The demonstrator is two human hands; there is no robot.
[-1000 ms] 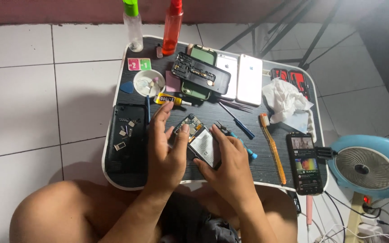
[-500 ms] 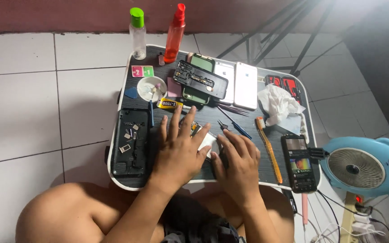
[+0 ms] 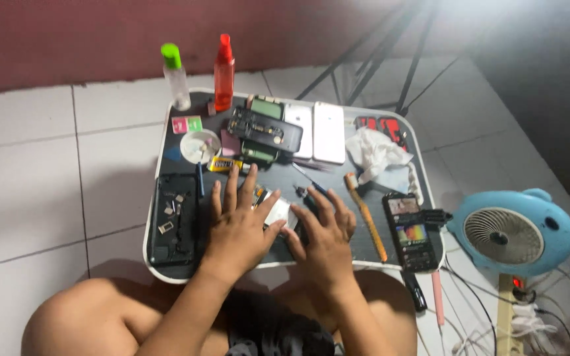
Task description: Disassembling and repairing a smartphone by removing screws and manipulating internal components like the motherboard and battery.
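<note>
A small opened phone part, pale and partly hidden, lies near the front middle of a dark lap tray, pinned beneath 2 bare hands. The left hand rests flat on it with fingers spread; the right hand presses beside it, fingers loosely fanned and curved, touching the part's right edge; neither hand pinches anything that can be seen. Just left of the part sits a black parts holder with small metal pieces. Right of it lie a long orange-handled brush and, further right, a lit phone. Behind the part are a small white dish, a stripped phone frame and 2 white phones; a crumpled white cloth lies behind and to the right. At the tray's far edge stand a green-capped bottle and a red bottle. Well right of the part, off the tray, a blue fan stands on the floor.
</note>
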